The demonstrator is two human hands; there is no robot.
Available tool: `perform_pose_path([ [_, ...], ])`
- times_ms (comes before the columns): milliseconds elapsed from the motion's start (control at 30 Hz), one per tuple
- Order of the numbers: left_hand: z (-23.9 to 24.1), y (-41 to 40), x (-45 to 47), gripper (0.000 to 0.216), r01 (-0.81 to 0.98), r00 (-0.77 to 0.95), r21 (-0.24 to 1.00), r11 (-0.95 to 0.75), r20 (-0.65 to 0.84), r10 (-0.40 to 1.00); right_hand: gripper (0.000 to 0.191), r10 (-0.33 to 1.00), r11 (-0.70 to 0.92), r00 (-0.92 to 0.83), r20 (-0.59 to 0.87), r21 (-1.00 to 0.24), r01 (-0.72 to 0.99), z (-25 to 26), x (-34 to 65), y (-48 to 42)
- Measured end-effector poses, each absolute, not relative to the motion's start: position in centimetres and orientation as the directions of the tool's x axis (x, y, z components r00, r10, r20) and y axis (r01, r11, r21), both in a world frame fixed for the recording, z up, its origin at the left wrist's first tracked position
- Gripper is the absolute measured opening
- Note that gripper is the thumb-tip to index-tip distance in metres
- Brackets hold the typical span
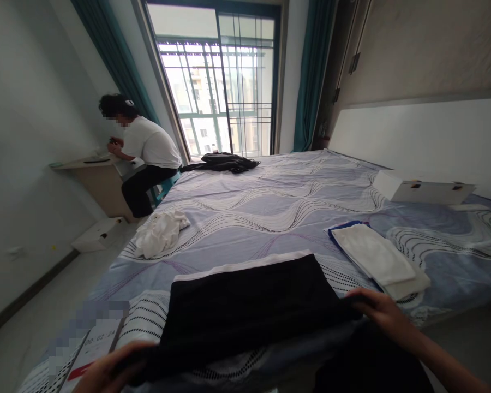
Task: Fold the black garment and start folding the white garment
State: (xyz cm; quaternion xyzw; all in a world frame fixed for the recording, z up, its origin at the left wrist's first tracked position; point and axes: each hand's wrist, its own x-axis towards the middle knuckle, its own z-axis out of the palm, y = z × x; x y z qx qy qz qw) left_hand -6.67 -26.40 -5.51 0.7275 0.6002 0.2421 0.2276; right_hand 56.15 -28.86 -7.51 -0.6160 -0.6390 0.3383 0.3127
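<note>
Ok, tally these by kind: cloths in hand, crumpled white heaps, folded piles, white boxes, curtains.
Black cloth in hand: 1
Crumpled white heap: 1
Folded pile: 1
White boxes: 2
Curtains: 2
Total: 7

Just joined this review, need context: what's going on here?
A person's left hand and right hand hold the near edge of a wide black cloth with a pale far edge, its far part spread on a blue-grey patterned bedsheet. To its right lies a folded stack of white and blue cloth; beyond its left side, a crumpled white cloth. Another person in a white top sits at a light-brown desk.
</note>
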Motion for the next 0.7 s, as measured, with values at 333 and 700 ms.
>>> perform_pose_path([
  [333,-4.5,-9.6,4.1,0.049,0.873,-0.175,0.453,0.18,-0.053,0.983,0.041,0.958,-0.244,0.283,0.044,-0.391,0.888,-7.3,47.2,-12.6],
  [700,-14.4,-12.4,16.5,0.058,0.92,0.348,0.151,-0.362,0.111,0.931,0.061,0.963,0.261,-0.271,0.002,-0.274,0.926,-13.4,32.0,-14.2],
])
